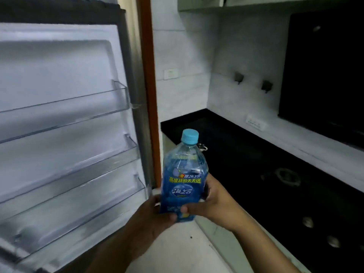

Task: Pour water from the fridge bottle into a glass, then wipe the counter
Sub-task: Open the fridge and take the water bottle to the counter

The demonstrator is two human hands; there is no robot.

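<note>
Both hands grip the upright bottle (184,180) low down, left hand (151,215) under its base, right hand (214,201) round its side.

site type: home kitchen. indicators: a fridge door (59,75) stands open at left, fitted with three clear shelves (65,107). a black counter (226,134) runs along the right wall into the corner. a hob (295,203) is set in the counter, with a burner ring (286,177) and round knobs (307,221) on its near side. the pale walls carry a switch (171,73), a socket (256,123) and two hooks (239,77). cabinets (201,3) hang above the counter.
</note>
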